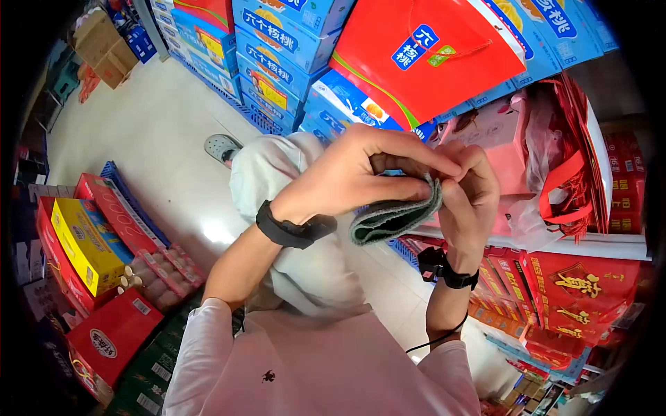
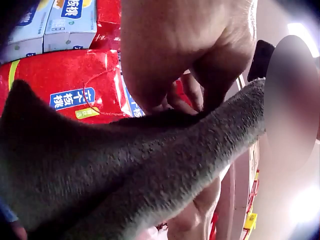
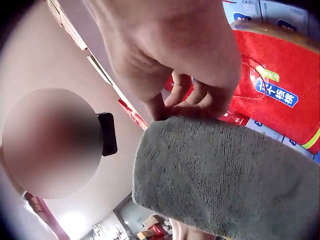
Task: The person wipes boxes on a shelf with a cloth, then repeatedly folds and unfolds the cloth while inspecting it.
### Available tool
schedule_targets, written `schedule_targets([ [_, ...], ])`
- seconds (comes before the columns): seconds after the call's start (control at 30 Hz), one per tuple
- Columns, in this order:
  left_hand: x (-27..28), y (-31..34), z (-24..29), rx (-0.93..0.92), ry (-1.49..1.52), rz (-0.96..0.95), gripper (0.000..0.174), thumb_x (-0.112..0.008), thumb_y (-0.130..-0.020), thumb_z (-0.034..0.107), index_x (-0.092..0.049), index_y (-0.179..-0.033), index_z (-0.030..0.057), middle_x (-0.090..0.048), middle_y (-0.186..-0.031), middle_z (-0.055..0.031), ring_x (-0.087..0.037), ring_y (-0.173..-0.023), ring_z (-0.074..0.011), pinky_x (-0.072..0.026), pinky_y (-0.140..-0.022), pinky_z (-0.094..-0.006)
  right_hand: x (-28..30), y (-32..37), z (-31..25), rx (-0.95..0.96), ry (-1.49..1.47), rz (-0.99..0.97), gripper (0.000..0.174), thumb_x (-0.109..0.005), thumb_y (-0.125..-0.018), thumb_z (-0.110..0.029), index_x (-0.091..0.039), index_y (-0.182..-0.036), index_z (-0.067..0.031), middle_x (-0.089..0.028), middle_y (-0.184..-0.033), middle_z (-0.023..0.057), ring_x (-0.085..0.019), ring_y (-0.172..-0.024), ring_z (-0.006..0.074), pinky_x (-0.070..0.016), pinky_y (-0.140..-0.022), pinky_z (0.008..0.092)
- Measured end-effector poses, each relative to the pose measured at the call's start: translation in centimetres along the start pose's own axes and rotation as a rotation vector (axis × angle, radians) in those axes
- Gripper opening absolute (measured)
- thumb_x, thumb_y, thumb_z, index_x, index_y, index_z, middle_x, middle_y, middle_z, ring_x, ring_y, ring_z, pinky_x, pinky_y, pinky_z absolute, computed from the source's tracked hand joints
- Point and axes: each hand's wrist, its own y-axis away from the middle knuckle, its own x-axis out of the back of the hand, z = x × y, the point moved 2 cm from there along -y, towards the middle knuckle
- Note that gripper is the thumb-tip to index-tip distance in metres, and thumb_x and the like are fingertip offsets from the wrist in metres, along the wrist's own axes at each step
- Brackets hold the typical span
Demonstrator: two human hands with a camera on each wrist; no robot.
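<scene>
A folded grey-green cloth [image 1: 397, 216] hangs between the two hands in the head view. The left hand [image 1: 371, 170] pinches its upper edge between thumb and fingers. At the cloth's right end the right hand [image 1: 472, 194] grips the edge, its fingertips close to the left hand's. In the left wrist view the cloth [image 2: 150, 175] spreads below the left hand [image 2: 187, 45], its layers apart in a fold. The right wrist view has the cloth [image 3: 225, 175] hanging flat from the curled fingers of the right hand [image 3: 175, 55].
A red gift bag [image 1: 423, 55] leans on stacked blue cartons [image 1: 277, 62] ahead. To the right are a pink box [image 1: 489, 132] and red packages [image 1: 583, 288]. At left, a yellow box [image 1: 87, 243] lies by egg trays [image 1: 163, 274]. Pale floor [image 1: 166, 145] shows between.
</scene>
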Motion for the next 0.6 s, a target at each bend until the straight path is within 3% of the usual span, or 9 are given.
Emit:
schedule_targets([
  [0.2, 0.5, 0.5, -1.2, -0.003, 0.127, 0.052, 0.027, -0.069, -0.086, -0.013, -0.075, -0.11, -0.0034, -0.073, -0.113, -0.0104, -0.069, -0.102, -0.0148, -0.0543, -0.091, -0.0291, -0.3, 0.6, 0.9, -0.017, 0.09, 0.111, 0.019, -0.076, -0.094, 0.001, -0.058, -0.097, -0.0032, -0.062, -0.1, 0.0047, -0.06, -0.092, 0.012, -0.0479, -0.085, 0.0265],
  [0.27, 0.9, 0.7, -1.3, 0.022, 0.034, 0.052, 0.025, -0.069, -0.087, -0.013, -0.073, -0.11, -0.0036, -0.071, -0.116, -0.0115, -0.069, -0.104, -0.0158, -0.0546, -0.092, -0.0298, -0.3, 1.0, 1.2, -0.011, 0.162, 0.142, 0.018, -0.075, -0.094, 0.003, -0.058, -0.098, -0.0021, -0.061, -0.101, 0.0047, -0.06, -0.092, 0.0118, -0.0478, -0.085, 0.0262],
  [0.37, 1.2, 0.6, -1.8, -0.037, 0.004, 0.082, 0.024, -0.068, -0.088, -0.014, -0.071, -0.109, -0.0036, -0.07, -0.118, -0.0122, -0.069, -0.106, -0.0171, -0.0546, -0.094, -0.0305, -0.7, 2.1, 1.0, 0.071, 0.285, 0.253, 0.018, -0.079, -0.089, 0.003, -0.064, -0.098, 0.0006, -0.065, -0.096, 0.0054, -0.061, -0.081, 0.0122, -0.0476, -0.082, 0.0255],
  [0.47, 1.5, 0.5, -1.6, -0.057, -0.034, 0.134, 0.024, -0.066, -0.089, -0.014, -0.07, -0.111, -0.004, -0.07, -0.116, -0.0121, -0.07, -0.108, -0.0202, -0.055, -0.097, -0.0333, -1.2, 3.5, -0.2, 0.22, 0.592, 0.099, 0.023, -0.086, -0.081, 0.002, -0.07, -0.098, 0.0023, -0.069, -0.087, 0.006, -0.059, -0.069, 0.0126, -0.048, -0.074, 0.0252],
  [0.5, 1.6, 0.4, -1.5, -0.067, -0.054, 0.15, 0.024, -0.065, -0.089, -0.014, -0.07, -0.111, -0.0041, -0.071, -0.115, -0.0121, -0.07, -0.109, -0.0207, -0.055, -0.098, -0.034, -1.9, 3.9, -0.3, 0.177, 0.608, 0.147, 0.029, -0.091, -0.074, -0.001, -0.075, -0.097, 0.0016, -0.07, -0.079, 0.0066, -0.056, -0.06, 0.0127, -0.0471, -0.066, 0.0255],
  [0.6, 2.1, 0.3, -1.5, -0.087, -0.165, 0.177, 0.023, -0.066, -0.091, -0.013, -0.07, -0.111, -0.0042, -0.072, -0.113, -0.0119, -0.071, -0.11, -0.0221, -0.0551, -0.101, -0.0362, -2.3, 5.6, 0.6, 0.161, 0.682, 0.136, 0.033, -0.093, -0.072, -0.004, -0.076, -0.1, 0.0001, -0.068, -0.077, 0.0064, -0.056, -0.06, 0.0126, -0.0463, -0.062, 0.027],
])
